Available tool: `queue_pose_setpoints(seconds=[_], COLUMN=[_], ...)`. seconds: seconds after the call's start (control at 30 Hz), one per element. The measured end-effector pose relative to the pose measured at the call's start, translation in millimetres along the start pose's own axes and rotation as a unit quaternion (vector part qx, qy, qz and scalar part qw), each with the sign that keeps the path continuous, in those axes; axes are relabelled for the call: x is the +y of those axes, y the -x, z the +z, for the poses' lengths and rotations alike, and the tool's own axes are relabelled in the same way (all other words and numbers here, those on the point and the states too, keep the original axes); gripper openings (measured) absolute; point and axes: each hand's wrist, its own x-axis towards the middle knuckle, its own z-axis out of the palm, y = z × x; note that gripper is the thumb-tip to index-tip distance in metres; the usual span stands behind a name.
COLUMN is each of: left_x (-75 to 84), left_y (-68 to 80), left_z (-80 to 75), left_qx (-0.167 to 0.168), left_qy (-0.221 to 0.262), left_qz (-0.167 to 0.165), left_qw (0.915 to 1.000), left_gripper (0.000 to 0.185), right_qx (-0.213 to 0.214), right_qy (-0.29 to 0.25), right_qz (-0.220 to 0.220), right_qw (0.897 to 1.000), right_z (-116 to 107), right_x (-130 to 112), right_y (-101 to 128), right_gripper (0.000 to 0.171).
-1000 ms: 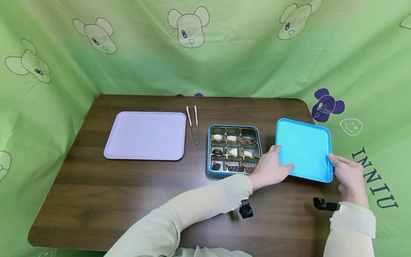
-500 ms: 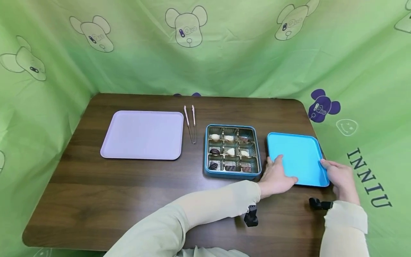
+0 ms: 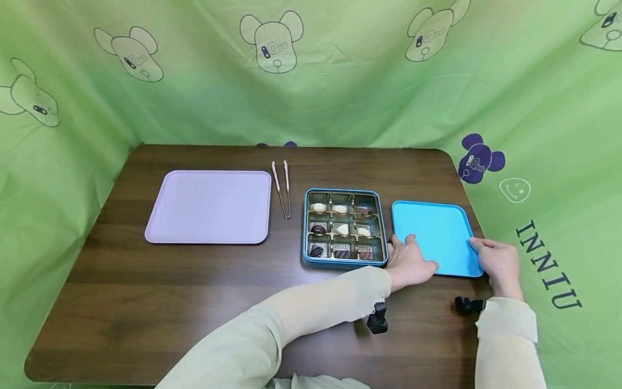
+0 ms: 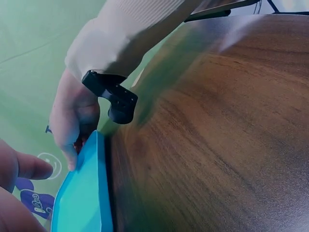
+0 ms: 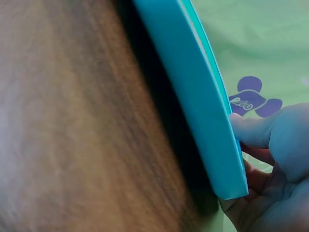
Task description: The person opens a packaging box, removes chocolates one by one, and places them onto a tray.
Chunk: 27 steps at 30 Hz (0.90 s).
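A bright blue lid [image 3: 432,235] lies flat on the brown table [image 3: 194,292], just right of an open blue tin [image 3: 307,227] holding several chocolates in gold cups. My left hand [image 3: 413,255] holds the lid's near left corner with the thumb on top. At the near right corner my right hand [image 3: 486,253] grips the edge. The right wrist view shows the lid's rim [image 5: 203,106] with right-hand fingers [image 5: 270,135] curled round its corner. In the left wrist view, the lid [image 4: 82,193] sits low against the wood, with the right hand [image 4: 72,121] at its far end.
A lilac tray [image 3: 209,205] lies at the left of the table. Pink-handled tongs [image 3: 282,189] rest between the tray and the tin. Green printed cloth [image 3: 311,70] encloses the table on three sides. Black wrist cameras [image 3: 376,323] hang under both sleeves.
The lid has come down from a raised, tilted hold to lie flat on the table, a little closer to the tin. Both hands followed it down and stay on its near corners.
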Motion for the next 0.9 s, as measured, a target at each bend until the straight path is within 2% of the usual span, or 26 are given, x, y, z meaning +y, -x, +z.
queue_pose_setpoints(seconds=[0.2, 0.33, 0.43, 0.5, 0.57, 0.67, 0.73, 0.8, 0.9], left_x=[0.3, 0.1, -0.6, 0.2, 1.4, 3.8, 3.3, 0.5, -8.2], left_y=[3.0, 9.2, 16.4, 21.2, 26.7, 33.2, 37.0, 39.7, 43.0], left_z=[-1.3, -2.0, -7.0, -16.2, -31.9, -62.9, -86.1, -110.1, -145.8], left_qx=[-0.004, -0.024, -0.046, -0.055, -0.055, -0.035, -0.014, 0.012, 0.053], left_qy=[-0.004, -0.005, -0.011, -0.018, -0.025, -0.032, -0.017, 0.002, 0.056], left_qz=[0.011, 0.026, 0.056, 0.09, 0.132, 0.189, 0.216, 0.234, 0.252], left_qw=[0.9999, 0.9994, 0.9973, 0.9943, 0.9894, 0.9808, 0.9762, 0.9722, 0.9646], left_gripper=[0.08, 0.083, 0.086, 0.087, 0.087, 0.085, 0.084, 0.083, 0.082], right_qx=[0.042, 0.064, 0.085, 0.109, 0.144, 0.189, 0.21, 0.227, 0.246], right_qy=[0.023, 0.066, 0.097, 0.1, 0.089, 0.054, 0.032, 0.012, -0.013], right_qz=[-0.012, -0.041, -0.071, -0.095, -0.121, -0.165, -0.195, -0.236, -0.303], right_qw=[0.999, 0.995, 0.989, 0.984, 0.978, 0.967, 0.958, 0.945, 0.921], right_z=[6, 9, 9, 9, 10, 10, 10, 12, 16], right_x=[-1, -1, -5, -13, -24, -47, -62, -75, -93], right_y=[-1, -1, 2, 6, 12, 25, 36, 47, 63], right_gripper=[0.053, 0.052, 0.053, 0.052, 0.049, 0.044, 0.042, 0.038, 0.032])
